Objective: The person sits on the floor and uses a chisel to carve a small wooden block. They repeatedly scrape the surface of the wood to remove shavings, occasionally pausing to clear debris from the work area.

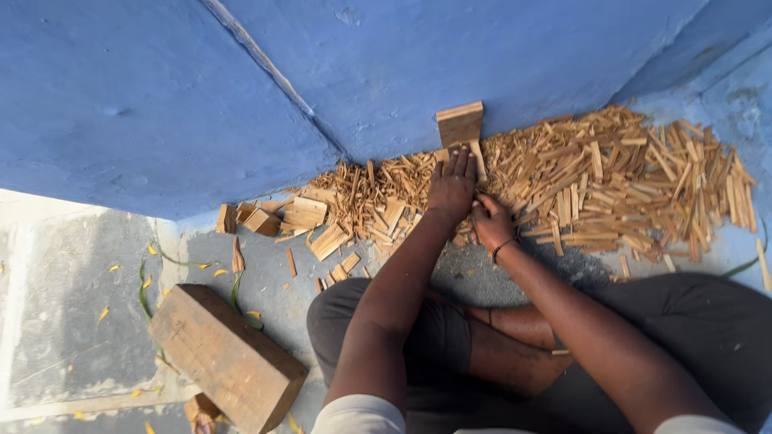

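Your left hand (pixel 452 183) lay flat, fingers extended, on a wood strip (pixel 476 158) at frame centre. Your right hand (pixel 492 223) curled among the sticks (pixel 611 177); its hold could not be told. You did well to press the strip steady.

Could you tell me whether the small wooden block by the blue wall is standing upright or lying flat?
Upright. The small wooden block stands on end against the blue wall, rising above the wood sticks, just beyond the left hand.
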